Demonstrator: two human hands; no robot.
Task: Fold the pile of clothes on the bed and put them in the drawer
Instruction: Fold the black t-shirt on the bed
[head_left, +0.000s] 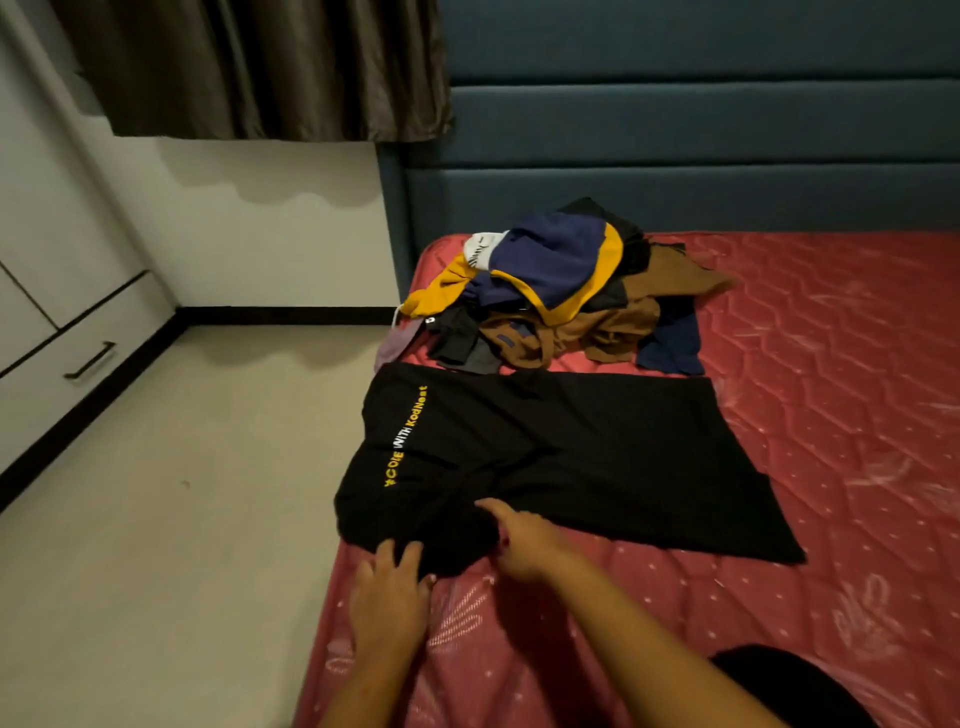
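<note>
A black T-shirt (571, 457) with yellow and white lettering lies spread flat on the red mattress (831, 415), its near left part bunched. My left hand (389, 597) rests on the shirt's near edge, fingers spread and fairly straight. My right hand (524, 540) grips the bunched black fabric just to the right of it. Behind the shirt, a pile of clothes (561, 291) in navy, yellow, brown, black and white sits near the headboard. A white drawer (78, 364) with a dark bar handle is at the far left, shut.
The blue padded headboard (675, 130) stands behind the bed. Beige floor (182, 493) runs along the bed's left side up to white cabinets. A brown curtain (260, 67) hangs at the top left. A dark garment (779, 680) shows at the bottom right.
</note>
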